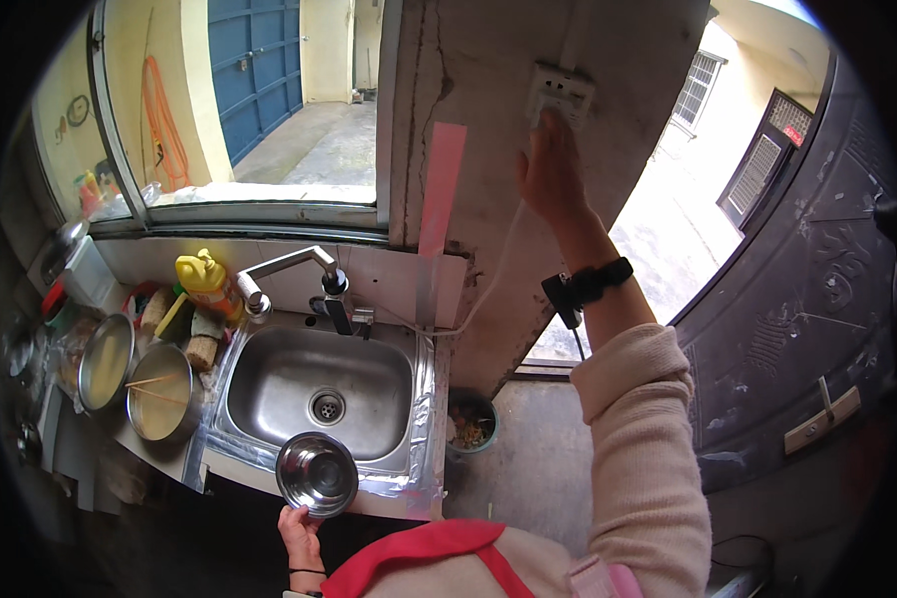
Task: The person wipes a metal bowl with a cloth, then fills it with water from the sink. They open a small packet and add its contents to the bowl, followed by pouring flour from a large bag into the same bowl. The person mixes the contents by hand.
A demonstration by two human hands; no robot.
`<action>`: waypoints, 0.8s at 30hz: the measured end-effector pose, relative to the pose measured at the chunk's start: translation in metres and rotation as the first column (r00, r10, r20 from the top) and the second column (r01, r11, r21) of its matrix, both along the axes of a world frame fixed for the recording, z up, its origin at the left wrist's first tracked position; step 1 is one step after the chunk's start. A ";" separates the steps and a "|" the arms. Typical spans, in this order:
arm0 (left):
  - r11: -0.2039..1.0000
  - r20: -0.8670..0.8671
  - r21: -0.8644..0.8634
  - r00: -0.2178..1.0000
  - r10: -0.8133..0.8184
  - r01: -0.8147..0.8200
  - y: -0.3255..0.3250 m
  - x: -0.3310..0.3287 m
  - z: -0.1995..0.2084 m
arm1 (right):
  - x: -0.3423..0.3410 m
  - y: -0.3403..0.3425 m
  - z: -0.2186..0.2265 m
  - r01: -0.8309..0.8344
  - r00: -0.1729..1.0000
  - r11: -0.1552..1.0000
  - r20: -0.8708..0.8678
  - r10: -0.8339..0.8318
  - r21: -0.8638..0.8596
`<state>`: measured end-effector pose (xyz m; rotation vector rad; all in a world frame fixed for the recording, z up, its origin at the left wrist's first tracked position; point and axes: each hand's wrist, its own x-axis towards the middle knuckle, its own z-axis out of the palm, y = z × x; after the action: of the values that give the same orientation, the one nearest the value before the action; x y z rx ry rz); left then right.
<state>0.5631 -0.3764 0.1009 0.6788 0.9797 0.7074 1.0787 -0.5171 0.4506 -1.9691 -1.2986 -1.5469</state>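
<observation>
While the left hand (301, 538) is clamped on the near rim of one empty steel bowl (317, 473), holding it over the front edge of the counter, the right hand (553, 169) is raised far above and to the right, its fingertips at one white wall outlet (568, 85); whether those fingers pinch anything or only press, I cannot tell. One white cord (508, 234) runs down from below the right hand toward the base of one faucet (289, 261). Just beyond the left hand's grip lies one steel sink (269, 374) with one drain (327, 407) at its bottom. To the left of that grip, and farther away, stand two metal basins (161, 427) side by side, both with pale contents, and two thin sticks (151, 380) rest across the nearer one. Beyond them is one yellow bottle (209, 282). One bucket (495, 424) stands on the floor, right of the left hand and well below the right.
</observation>
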 end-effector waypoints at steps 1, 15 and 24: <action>1.000 0.009 -0.001 1.000 -0.001 0.001 0.000 -0.003 -0.002 | -0.004 0.000 0.000 0.010 1.000 1.000 -0.012 -0.010 0.004; 1.000 0.011 0.003 1.000 -0.023 0.023 0.001 -0.022 0.010 | -0.157 -0.033 -0.202 -0.331 0.687 0.944 -0.690 0.227 -0.018; 0.996 -0.011 -0.026 0.996 -0.086 0.086 0.012 -0.009 0.019 | -0.185 -0.034 -0.304 -0.477 0.381 0.878 -0.910 0.163 -0.042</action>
<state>0.5545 -0.3643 0.1198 0.6999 0.9637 0.6150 0.8936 -0.5509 0.1462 -2.0020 -1.2948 0.0410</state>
